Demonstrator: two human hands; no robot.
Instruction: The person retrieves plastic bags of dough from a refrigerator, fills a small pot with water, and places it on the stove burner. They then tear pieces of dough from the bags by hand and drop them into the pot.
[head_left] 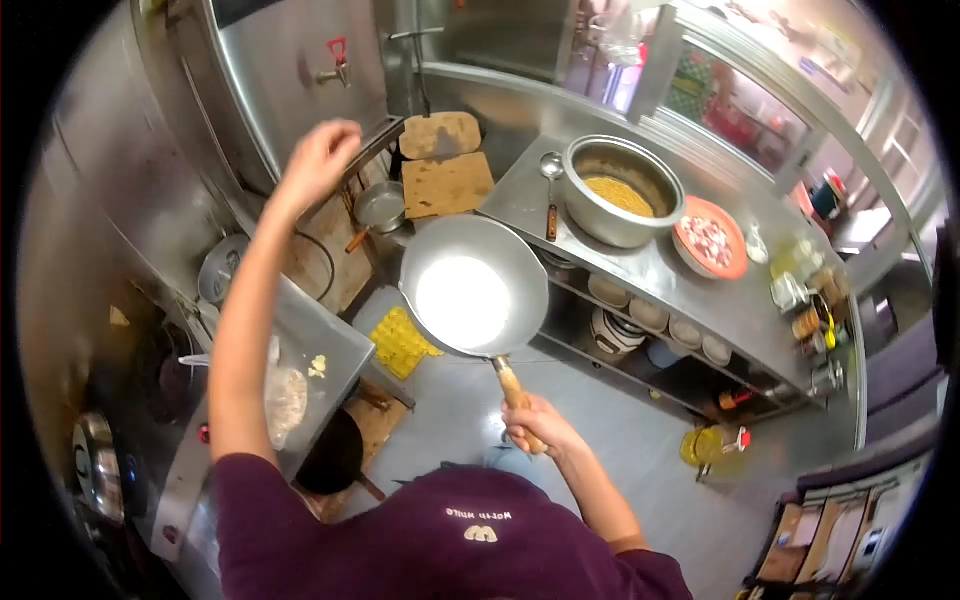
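Left hand [322, 160] raised, arm outstretched; right hand [540, 425] fisted, held low

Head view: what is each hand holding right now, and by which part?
The right hand grips the wok by its wooden handle. The left hand is raised and holds nothing visible.

Commercial kitchen: steel counters [640, 265], big pot [622, 190], stacked bowls [650, 318] beneath

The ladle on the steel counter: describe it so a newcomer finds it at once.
Start at the long steel counter on the right and find the big metal pot of yellow grains. The ladle lies just left of it, round bowl away from the person, the only slim long-handled tool there.
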